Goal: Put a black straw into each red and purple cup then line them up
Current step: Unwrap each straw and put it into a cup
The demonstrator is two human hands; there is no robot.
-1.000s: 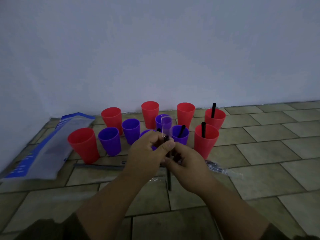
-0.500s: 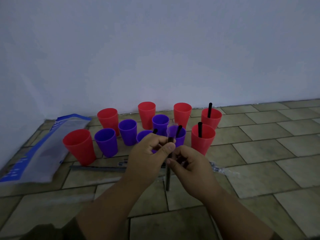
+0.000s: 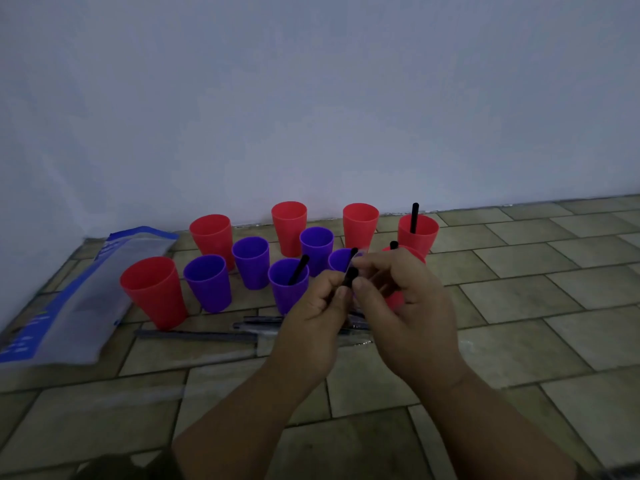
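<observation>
I see the left hand (image 3: 313, 317) and right hand (image 3: 407, 306) meeting low over the tiled floor (image 3: 519, 341), both curled and pinching one thin black straw (image 3: 349, 279), its dark tip poking up between the fingertips. Just beyond, a purple cup (image 3: 289, 292) holds a leaning straw (image 3: 298, 270); farther back, a red cup (image 3: 418, 239) near the wall (image 3: 311, 98) holds an upright straw (image 3: 414, 218).

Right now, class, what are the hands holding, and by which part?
One black straw, pinched near its upper end between the fingertips of the left hand and the right hand; its lower part is hidden behind them.
</observation>
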